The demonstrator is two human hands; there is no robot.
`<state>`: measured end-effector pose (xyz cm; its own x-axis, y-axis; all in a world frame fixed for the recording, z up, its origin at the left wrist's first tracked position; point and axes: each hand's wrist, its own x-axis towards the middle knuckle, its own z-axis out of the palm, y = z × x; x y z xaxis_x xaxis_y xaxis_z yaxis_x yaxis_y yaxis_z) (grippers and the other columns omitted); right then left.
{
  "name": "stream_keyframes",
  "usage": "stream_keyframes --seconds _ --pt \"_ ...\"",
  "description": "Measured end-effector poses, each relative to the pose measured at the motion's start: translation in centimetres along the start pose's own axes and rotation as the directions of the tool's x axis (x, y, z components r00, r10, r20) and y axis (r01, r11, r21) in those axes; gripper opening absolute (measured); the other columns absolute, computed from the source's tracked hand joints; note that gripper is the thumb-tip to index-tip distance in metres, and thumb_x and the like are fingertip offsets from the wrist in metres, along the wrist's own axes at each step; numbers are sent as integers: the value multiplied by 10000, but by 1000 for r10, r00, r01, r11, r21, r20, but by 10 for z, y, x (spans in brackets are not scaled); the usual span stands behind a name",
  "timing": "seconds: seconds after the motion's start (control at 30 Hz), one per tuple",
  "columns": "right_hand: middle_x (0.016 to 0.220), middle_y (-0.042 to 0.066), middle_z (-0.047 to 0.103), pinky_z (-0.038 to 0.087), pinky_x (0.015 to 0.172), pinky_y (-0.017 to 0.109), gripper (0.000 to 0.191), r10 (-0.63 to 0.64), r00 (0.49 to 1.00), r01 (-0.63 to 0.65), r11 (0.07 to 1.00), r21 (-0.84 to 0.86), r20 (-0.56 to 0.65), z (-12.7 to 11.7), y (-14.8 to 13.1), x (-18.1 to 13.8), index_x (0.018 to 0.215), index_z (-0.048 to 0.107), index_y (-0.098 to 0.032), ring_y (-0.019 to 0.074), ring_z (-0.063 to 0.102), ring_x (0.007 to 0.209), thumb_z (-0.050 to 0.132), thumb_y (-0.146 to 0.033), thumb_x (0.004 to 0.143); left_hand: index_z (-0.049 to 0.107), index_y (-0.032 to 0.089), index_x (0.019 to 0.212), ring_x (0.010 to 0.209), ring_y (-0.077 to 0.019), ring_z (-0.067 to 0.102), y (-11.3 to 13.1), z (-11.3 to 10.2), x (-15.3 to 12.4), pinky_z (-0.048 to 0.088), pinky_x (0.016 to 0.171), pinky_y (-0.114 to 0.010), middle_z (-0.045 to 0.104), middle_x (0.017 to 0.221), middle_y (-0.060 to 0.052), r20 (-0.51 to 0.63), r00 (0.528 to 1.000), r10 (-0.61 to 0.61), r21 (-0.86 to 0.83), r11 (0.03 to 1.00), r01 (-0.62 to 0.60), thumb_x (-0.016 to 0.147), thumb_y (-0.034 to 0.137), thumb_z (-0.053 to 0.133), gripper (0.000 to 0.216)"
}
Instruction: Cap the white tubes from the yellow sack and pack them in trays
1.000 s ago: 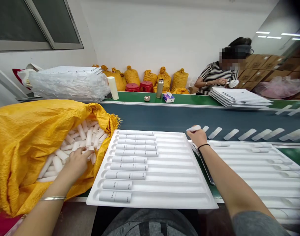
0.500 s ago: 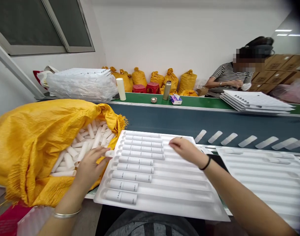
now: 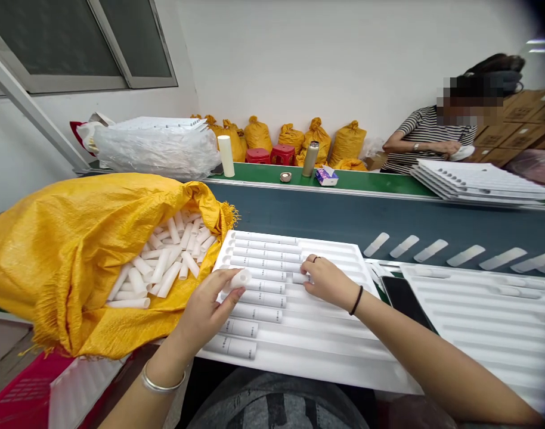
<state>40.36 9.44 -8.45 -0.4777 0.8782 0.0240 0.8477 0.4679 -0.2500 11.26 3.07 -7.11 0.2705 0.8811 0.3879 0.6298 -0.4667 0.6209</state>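
Note:
My left hand [image 3: 210,304] is over the left side of a white grooved tray [image 3: 326,360], gripping a short white hollow tube [image 3: 239,279] between thumb and fingers, its open end facing me. Printed white tubes [image 3: 250,314] lie end to end in the left parts of the grooves. Over the middle of the tray, my right hand [image 3: 328,282] has its fingers closed on the end of a white tube [image 3: 298,278] lying in one groove. The fingers partly cover that tube.
Left of the tray lies an open yellow sack [image 3: 93,220] spilling loose white tubes [image 3: 165,262]. A phone [image 3: 406,301] and a second grooved tray [image 3: 473,333] are at right. Several tubes lie on the dark conveyor belt [image 3: 299,208]. A co-worker [image 3: 433,137] stands across it.
My left hand has moved right from the sack's edge to over the tray, carrying a tube. My right hand has lowered to a tube in a groove. The view has shifted slightly.

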Motion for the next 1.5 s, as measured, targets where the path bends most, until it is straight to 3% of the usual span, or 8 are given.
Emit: stream_keyframes --seconds 0.13,0.3,0.57,0.87,1.17,1.3,1.37,1.5 --pt "877 60 604 468 673 281 166 31 996 -14 982 187 -88 -14 -16 -11 964 549 -154 163 566 751 547 -171 799 513 199 1238 1010 -194 583 2 3 0 469 876 -332 626 1085 -82 59 998 12 26 1000 -14 919 305 482 337" --pt "934 48 595 486 701 281 189 -115 975 213 723 657 -189 -27 -39 -23 1079 528 -192 142 556 778 441 -247 920 491 225 1310 924 -182 585 12 8 4 475 816 -317 622 998 -64 154 985 72 26 997 -77 930 305 464 390" --pt "1083 102 586 474 874 350 295 -364 859 500 749 434 -361 -34 -53 -32 1229 487 -205 190 554 1006 438 -186 938 520 169 1252 885 -175 575 39 5 5 481 792 -304 607 949 -74 168 979 115 -5 993 -116 926 267 473 344" --pt "1014 78 662 505 735 287 249 -178 955 287 756 589 -237 -35 -61 -35 1157 546 -189 166 616 846 463 -289 945 353 150 1391 867 -207 548 44 12 -1 494 763 -339 604 941 -97 39 939 342 204 917 -343 895 134 496 517" --pt "925 119 629 491 752 333 212 -385 908 412 893 180 -168 -21 -62 -41 1054 598 -148 218 588 858 535 -282 903 -83 171 1490 861 -208 607 43 21 -8 533 745 -335 640 978 -112 164 936 313 173 925 -339 940 324 432 769" --pt "919 118 624 442 793 325 228 130 965 -139 990 -26 -230 -24 10 -10 977 631 -151 238 575 883 593 -341 856 409 150 1370 1166 -267 501 -21 -8 10 412 1003 -422 552 1247 -147 103 995 20 410 910 -61 919 356 415 496" --pt "978 135 630 433 796 326 326 512 806 -530 848 23 -298 -31 61 3 1108 577 -130 250 579 930 497 -371 904 609 123 1145 1123 -275 511 -62 -27 19 380 1017 -432 573 1167 -157 16 986 -164 518 845 132 900 221 332 382" --pt "964 170 642 469 734 328 319 716 663 -725 687 48 -217 -29 136 13 1092 572 -53 238 611 884 455 -303 932 705 135 885 894 -297 557 -118 -38 25 441 874 -460 579 890 -144 24 958 -284 547 806 226 765 167 448 285"
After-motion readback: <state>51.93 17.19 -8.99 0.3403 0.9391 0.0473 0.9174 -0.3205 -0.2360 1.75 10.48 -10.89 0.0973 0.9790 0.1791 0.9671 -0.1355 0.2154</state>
